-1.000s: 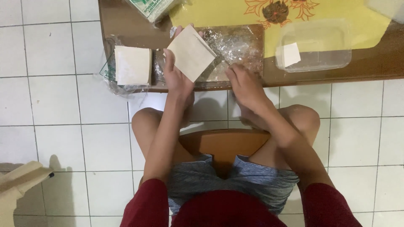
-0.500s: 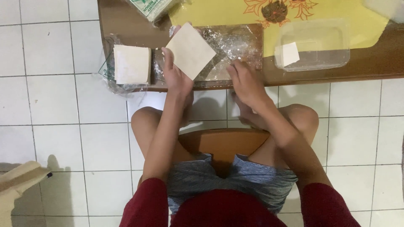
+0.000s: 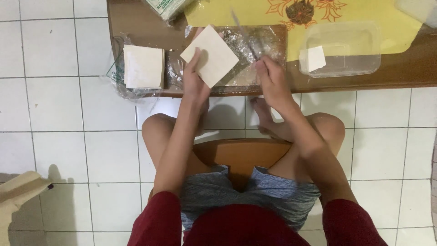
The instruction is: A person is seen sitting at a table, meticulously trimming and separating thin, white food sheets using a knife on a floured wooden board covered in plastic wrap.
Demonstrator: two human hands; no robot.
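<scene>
My left hand point(image 3: 195, 79) holds a pale square wrapper sheet point(image 3: 210, 55), tilted like a diamond, above a floured cutting board point(image 3: 268, 43) on the low brown table point(image 3: 136, 18). My right hand point(image 3: 269, 78) is closed on the handle of a thin knife point(image 3: 243, 34) whose blade points away over the board. A stack of square wrapper sheets point(image 3: 143, 67) lies on a clear plastic bag at the table's left edge, left of my left hand.
A clear plastic container point(image 3: 350, 57) with one small pale square inside sits on a yellow flowered mat point(image 3: 391, 27) at the right. A packet point(image 3: 166, 7) lies at the table's back. White floor tiles surround a wooden stool point(image 3: 239, 155). A cardboard piece point(image 3: 18, 193) is at lower left.
My right hand has risen slightly onto the board with the knife blade now showing. The sheet in my left hand stays about where it was.
</scene>
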